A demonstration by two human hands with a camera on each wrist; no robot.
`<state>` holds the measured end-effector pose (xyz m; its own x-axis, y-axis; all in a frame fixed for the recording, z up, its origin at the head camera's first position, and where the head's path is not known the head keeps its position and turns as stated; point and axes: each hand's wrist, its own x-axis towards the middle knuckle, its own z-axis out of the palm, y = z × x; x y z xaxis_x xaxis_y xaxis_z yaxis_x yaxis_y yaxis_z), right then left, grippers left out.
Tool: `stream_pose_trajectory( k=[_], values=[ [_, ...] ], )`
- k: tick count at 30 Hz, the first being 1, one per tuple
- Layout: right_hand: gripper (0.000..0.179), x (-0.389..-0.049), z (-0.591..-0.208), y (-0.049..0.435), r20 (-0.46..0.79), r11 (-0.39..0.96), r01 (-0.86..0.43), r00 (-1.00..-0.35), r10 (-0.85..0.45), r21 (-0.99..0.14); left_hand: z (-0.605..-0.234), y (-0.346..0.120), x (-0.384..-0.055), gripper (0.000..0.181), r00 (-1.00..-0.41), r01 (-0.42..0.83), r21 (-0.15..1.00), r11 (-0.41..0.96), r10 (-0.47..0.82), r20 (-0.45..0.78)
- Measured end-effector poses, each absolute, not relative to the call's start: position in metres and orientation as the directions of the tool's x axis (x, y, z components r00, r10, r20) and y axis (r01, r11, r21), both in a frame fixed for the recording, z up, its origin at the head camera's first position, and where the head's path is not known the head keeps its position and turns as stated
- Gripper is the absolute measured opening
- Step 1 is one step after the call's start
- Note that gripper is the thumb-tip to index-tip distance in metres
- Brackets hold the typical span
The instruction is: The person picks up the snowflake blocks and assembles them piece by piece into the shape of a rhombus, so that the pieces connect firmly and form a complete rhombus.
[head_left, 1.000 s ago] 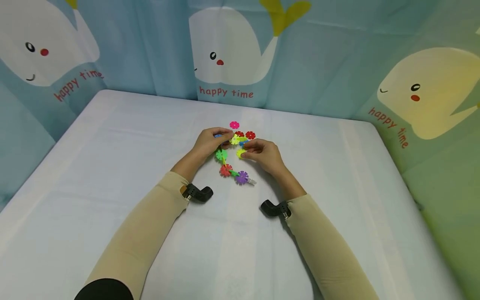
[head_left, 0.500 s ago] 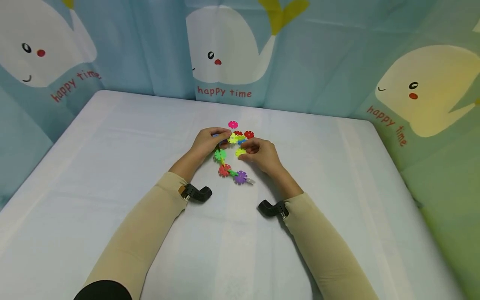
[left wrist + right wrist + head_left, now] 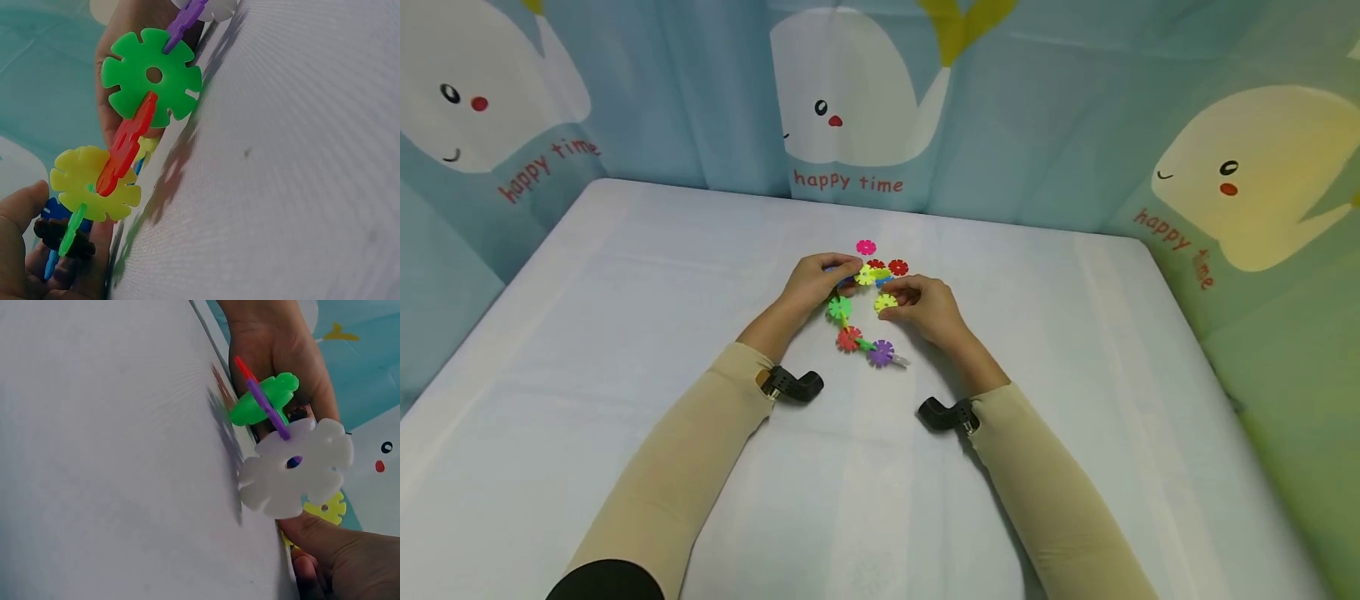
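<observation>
Left hand [image 3: 808,286] grips the disc chain [image 3: 850,339] at its far end. Chain curves toward the person, white disc [image 3: 901,361] last. Right hand [image 3: 928,310] pinches a yellow disc [image 3: 885,303], inside the curve. Pink disc [image 3: 866,247] on worktop [image 3: 865,467], beyond both hands.

Soft, fairly even light fills the head view, leaving pale streaks of sheen along the table [image 3: 850,500] and a warmer cast on the curtain [image 3: 1052,125] to the table's right. Both wrist views are dimmer and greyer; there, plastic discs [image 3: 134,72] throw soft-edged shadows onto the table (faintly red and green in the left one).
</observation>
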<state>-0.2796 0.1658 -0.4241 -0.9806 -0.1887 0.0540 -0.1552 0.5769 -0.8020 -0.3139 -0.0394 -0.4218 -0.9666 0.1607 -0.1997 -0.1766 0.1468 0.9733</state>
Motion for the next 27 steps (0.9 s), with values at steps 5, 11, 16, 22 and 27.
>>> stream_pose_trajectory(
  k=[5,11,16,22,27],
  values=[
    [0.033,-0.28,-0.423,0.169,0.051,0.581,-0.154,-0.981,-0.189,-0.8,-0.422,-0.039,-0.314,0.041,-0.965,-0.181,0.973,0.145,0.164,-0.204],
    [0.025,-0.281,-0.423,0.174,0.054,0.56,-0.158,-0.979,-0.198,-0.813,-0.422,-0.039,-0.314,0.042,-0.963,-0.19,0.971,0.147,0.167,-0.213],
    [0.023,-0.281,-0.423,0.178,0.036,0.533,-0.134,-0.981,-0.19,-0.836,-0.422,-0.039,-0.313,0.041,-0.959,-0.195,0.971,0.138,0.178,-0.218],
    [0.026,-0.284,-0.425,0.18,-0.009,0.441,-0.039,-0.994,-0.108,-0.897,-0.424,-0.039,-0.313,0.039,-0.96,-0.188,0.974,0.127,0.187,-0.21],
    [0.027,-0.286,-0.423,0.179,-0.035,0.333,0.01,-0.997,-0.068,-0.943,-0.423,-0.041,-0.314,0.039,-0.963,-0.17,0.979,0.117,0.189,-0.19]
  ],
)
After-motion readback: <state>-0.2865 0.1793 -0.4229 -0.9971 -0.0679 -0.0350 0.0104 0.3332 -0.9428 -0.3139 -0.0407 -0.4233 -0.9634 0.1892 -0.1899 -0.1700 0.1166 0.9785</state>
